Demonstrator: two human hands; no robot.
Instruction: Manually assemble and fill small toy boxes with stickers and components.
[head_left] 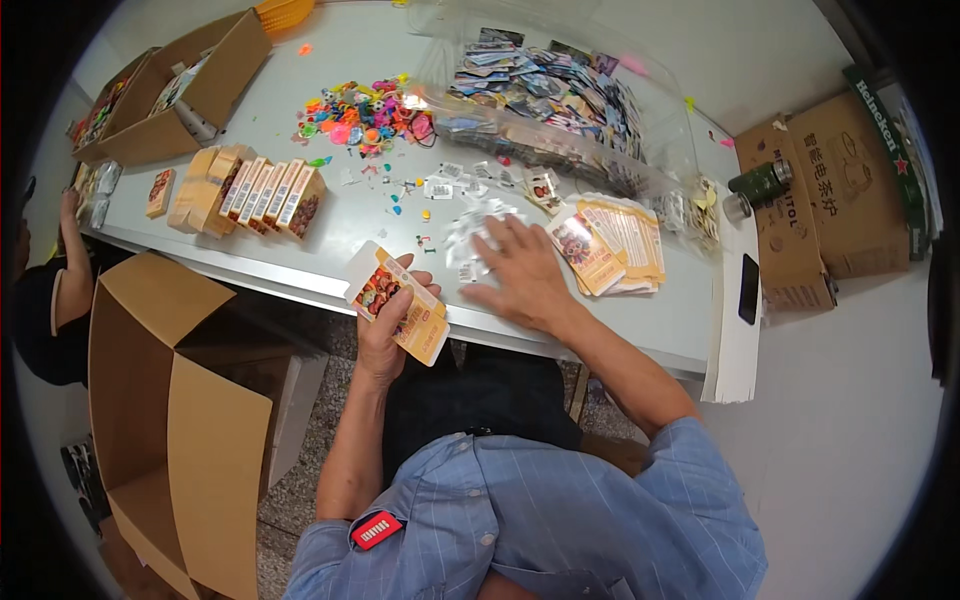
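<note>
Yellow carton [424, 335], gripped by left fingers [393, 311], crosses the desk edge [270, 282]; right fingers [515, 238] spread over packets [464, 240], carton pile [625, 245] just right.

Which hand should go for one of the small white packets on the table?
Right, I'd judge: the right hand is spread over the edge of the white packets, with nothing visibly gripped. The left hand is farther off, occupied with an orange carton.
</note>
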